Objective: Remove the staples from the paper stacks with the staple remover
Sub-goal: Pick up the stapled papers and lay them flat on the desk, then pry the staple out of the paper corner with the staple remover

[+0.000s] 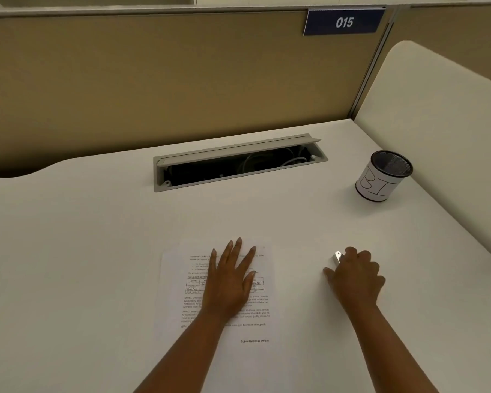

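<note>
— What were the hands doing when you looked over?

— The left hand (229,280) lay flat, fingers spread wide, pressing down on the paper stack (216,290). The right hand (355,275) was curled down onto the desk (97,236) just to the right of the sheets, closed around the staple remover (337,257); only a bit of shiny metal stuck out past the knuckles.

— And around them?

— Beyond both hands ran the tan partition (167,80), with a blue plate (344,22) reading 015 up above the right hand. Between the hands and that wall, the cable tray (238,163) sat in the desk with its lid propped open, wires inside. Further out past the right hand stood a mesh pen cup (381,177), upright, wrapped in white paper with "BI" written on it, well apart from the fingers.

— Could you see a staple?

— No, too small to tell from where I stood.
</note>
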A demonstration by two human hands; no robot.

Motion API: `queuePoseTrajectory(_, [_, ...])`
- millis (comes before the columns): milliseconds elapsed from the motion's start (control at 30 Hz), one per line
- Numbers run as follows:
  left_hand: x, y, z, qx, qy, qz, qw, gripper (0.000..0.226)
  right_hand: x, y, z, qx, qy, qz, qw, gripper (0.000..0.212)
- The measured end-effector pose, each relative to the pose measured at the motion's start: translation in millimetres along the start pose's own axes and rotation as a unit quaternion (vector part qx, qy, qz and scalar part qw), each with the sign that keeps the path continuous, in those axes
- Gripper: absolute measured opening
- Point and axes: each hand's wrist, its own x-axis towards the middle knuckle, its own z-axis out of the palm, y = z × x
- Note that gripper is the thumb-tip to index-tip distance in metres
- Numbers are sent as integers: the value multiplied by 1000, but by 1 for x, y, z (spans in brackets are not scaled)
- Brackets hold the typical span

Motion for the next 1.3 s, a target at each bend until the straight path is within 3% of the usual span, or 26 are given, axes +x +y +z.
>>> queuePoseTrajectory(67, [-1, 0, 2, -9, 14, -3, 1000, 51, 2, 8, 3, 47, -18, 31, 998, 43])
queuePoseTrajectory(233, [-3, 1, 1, -20, 26, 1, 999, 53, 10, 14, 10, 60, 16, -28, 998, 25])
queuePoseTrajectory(333, [-4, 2, -1, -23, 22, -14, 999, 52, 11, 6, 10, 221, -2, -11, 975, 12])
queuePoseTrajectory(400, [-5, 4, -2, -23, 18, -33, 999, 52, 10, -7, 5, 424, -108, 36, 898, 12])
queuePoseTrajectory(467, [-5, 6, -3, -16, 11, -51, 998, 52, 7, -18, -1, 595, -258, 78, 757, 17])
queuePoseTrajectory(533, [-5, 3, -6, 0, 1, -63, 998, 53, 4, -26, -5, 669, -369, 77, 641, 25])
queuePoseTrajectory(567, [-4, 1, -8, 9, -6, -63, 998, 53, 2, -30, -5, 683, -405, 66, 604, 28])
queuePoseTrajectory(633, [-4, -3, -10, 14, -14, -57, 998, 55, 0, -36, -3, 691, -451, 38, 564, 31])
queuePoseTrajectory(733, [-5, -6, -10, -8, -3, -54, 998, 56, -3, -45, 4, 684, -487, 13, 543, 33])
queuePoseTrajectory(833, [-6, -6, -10, -25, 18, -49, 998, 55, -3, -49, 9, 672, -491, -14, 554, 36])
queuePoseTrajectory(900, [-5, -6, -10, -41, 33, -46, 998, 57, -4, -53, 11, 649, -471, -28, 597, 34])
queuePoseTrajectory(1033, [-3, -10, -8, -27, 38, -54, 997, 64, -9, -67, 19, 506, -330, -32, 796, 18])
queuePoseTrajectory(1133, [1, -12, -8, 2, 17, -81, 997, 84, -13, -77, 27, 346, -174, -130, 913, 21])
queuePoseTrajectory(1200, [3, -11, -8, 14, 7, -85, 996, 95, -19, -84, 33, 250, -117, -210, 938, 30])
queuePoseTrajectory(1300, [3, -11, -9, 18, 0, -83, 996, 95, -25, -98, 42, 173, -94, -256, 946, 39])
